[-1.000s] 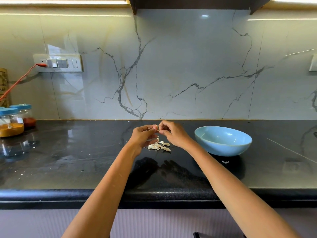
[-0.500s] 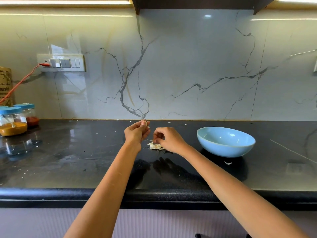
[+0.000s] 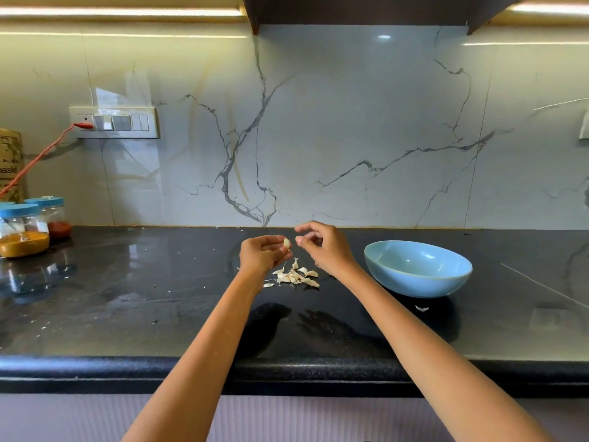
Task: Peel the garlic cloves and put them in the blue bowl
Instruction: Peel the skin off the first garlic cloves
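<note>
Black counter (image 3: 127, 298): left hand (image 3: 262, 254) pinches garlic clove (image 3: 287, 243), seemingly peeled.

Just under our grip on the clove (image 3: 287, 243) sits the garlic pile (image 3: 294, 275), blocking a straight drop. To its right, our right hand (image 3: 322, 247) and then the bowl (image 3: 417, 269) crowd the way; leftward the counter (image 3: 143, 282) runs open until the jars (image 3: 24, 229).

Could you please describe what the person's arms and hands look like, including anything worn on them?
Both forearms are bare up to the bottom edge of the picture, with no sleeves in view. The left hand and right hand wear no gloves, and no rings, watch or bracelets show. A few pale flecks dot the left forearm.
</note>
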